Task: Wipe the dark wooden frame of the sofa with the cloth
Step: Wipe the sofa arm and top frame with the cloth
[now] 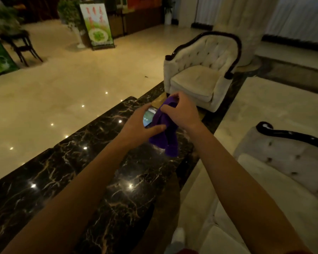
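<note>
A purple cloth [168, 138] hangs between both hands above a dark marble table [66, 173]. My right hand [182, 112] pinches the cloth's upper part. My left hand [138, 127] holds its left side, thumb pressed on the fabric, with a phone [148, 117] lying just behind it. A cream tufted sofa [290, 162] with a dark wooden frame [290, 135] stands at the right, apart from both hands. A matching armchair [200, 74] with a dark wooden frame [215, 34] stands beyond the table.
Polished cream floor [62, 85] stretches to the left. A standing sign [97, 24], a potted plant [70, 13] and a dark stool [20, 44] are at the far back left. Curtains and a pillar stand behind the armchair.
</note>
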